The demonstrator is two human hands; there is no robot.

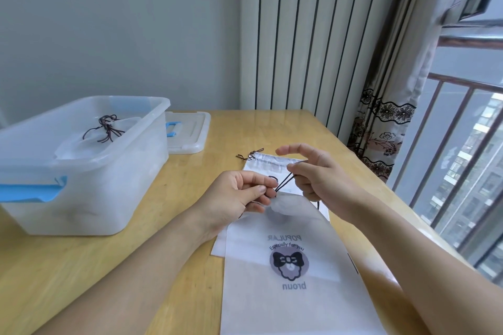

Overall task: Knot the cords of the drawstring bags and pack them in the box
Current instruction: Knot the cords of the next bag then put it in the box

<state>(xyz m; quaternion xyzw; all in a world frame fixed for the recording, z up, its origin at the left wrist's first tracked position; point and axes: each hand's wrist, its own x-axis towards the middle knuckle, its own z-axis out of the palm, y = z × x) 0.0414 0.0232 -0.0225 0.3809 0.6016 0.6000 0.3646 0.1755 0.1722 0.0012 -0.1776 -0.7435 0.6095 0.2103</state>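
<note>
Cord (pixel 284 183) stretched between pinching left hand (pixel 239 196) and right hand (pixel 313 174).

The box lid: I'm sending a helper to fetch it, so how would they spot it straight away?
Start at the big clear plastic box on the left of the wooden table. Directly behind its far right corner, lying flat on the tabletop, is the box lid. It is shallow and translucent white with a blue handle, unlike the deep box, which holds bags with knotted cords.

Single head-worn wide-angle view, close, looking forward and down over the wooden table (pixel 190 266) toward the corner wall and window.
</note>
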